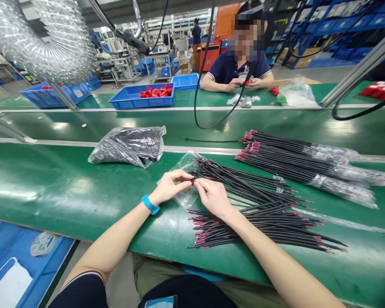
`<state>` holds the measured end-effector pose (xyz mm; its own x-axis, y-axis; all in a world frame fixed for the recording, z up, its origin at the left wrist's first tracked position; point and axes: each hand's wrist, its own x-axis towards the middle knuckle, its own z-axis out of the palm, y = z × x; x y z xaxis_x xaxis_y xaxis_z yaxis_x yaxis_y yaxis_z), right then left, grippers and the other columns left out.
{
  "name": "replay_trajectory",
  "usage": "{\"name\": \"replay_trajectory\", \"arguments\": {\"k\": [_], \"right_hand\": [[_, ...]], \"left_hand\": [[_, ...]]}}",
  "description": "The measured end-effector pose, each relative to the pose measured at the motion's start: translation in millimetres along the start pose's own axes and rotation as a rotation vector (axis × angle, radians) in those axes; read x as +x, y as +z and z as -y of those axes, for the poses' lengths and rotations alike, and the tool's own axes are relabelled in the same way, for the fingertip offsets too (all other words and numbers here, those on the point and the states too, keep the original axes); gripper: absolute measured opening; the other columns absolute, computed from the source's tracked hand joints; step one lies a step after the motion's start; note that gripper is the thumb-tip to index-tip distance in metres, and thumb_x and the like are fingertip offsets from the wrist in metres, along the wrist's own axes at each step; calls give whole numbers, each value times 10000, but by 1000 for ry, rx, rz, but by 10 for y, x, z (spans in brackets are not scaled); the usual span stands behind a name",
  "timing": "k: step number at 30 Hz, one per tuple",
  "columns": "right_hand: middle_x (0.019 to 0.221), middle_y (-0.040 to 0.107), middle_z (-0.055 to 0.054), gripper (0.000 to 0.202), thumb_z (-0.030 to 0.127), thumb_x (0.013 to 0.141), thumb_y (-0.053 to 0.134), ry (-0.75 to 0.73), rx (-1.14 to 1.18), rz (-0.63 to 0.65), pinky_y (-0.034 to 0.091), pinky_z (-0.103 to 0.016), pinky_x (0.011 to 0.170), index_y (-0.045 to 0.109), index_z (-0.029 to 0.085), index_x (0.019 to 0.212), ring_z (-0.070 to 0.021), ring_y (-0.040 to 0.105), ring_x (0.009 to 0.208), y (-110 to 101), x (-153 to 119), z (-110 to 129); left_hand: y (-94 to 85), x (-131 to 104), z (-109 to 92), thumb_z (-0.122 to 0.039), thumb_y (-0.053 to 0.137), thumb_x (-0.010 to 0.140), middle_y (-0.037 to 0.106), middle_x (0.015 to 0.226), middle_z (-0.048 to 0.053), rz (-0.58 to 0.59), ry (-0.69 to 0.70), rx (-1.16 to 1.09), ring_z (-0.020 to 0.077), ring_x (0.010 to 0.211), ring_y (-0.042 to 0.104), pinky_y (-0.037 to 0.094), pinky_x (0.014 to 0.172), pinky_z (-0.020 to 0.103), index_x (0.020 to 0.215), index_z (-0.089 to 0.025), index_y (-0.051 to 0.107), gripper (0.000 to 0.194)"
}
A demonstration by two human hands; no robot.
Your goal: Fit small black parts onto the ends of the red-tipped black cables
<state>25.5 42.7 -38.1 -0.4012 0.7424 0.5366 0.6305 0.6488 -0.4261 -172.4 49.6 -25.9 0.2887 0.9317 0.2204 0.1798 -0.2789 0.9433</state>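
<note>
Both hands meet over the green bench, fingertips pinched together around a small dark piece [193, 181] that is too small to name. My left hand [170, 186], with a blue band on its wrist, closes on it from the left. From the right, my right hand [212, 196] grips the same spot between thumb and fingers. Beneath them lies a clear plastic bag [185, 199], partly hidden by the hands. Loose black cables [240, 177] with red ends spread just beyond and right of my right hand, and another pile of black cables [253, 229] lies nearer me, partly under my right forearm.
Bundled cables [285, 156] in plastic sleeves lie at the right. A plastic bag of black parts [128, 145] is at the left. Across the bench, a co-worker [239, 64] handles red pieces beside a blue bin [141, 101]. A black cord [195, 102] hangs in front.
</note>
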Motion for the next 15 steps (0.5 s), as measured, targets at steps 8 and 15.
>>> {"name": "replay_trajectory", "arguments": {"k": [8, 15], "right_hand": [[825, 730, -20, 251, 265, 991, 475, -14, 47, -4, 425, -221, 628, 696, 181, 907, -110, 645, 664, -13, 2, -10], [895, 702, -81, 221, 226, 964, 522, -136, -333, -215, 413, -309, 741, 696, 178, 1092, -176, 604, 817, -308, 123, -177]], "left_hand": [[-17, 13, -78, -379, 700, 840, 709, 1026, 95, 46, 45, 43, 196, 933, 665, 528, 855, 312, 1022, -168, 741, 283], [-648, 188, 89, -355, 517, 948, 694, 916, 94, -408, -18, 712, 215, 902, 633, 476, 858, 333, 873, -165, 719, 288]]}}
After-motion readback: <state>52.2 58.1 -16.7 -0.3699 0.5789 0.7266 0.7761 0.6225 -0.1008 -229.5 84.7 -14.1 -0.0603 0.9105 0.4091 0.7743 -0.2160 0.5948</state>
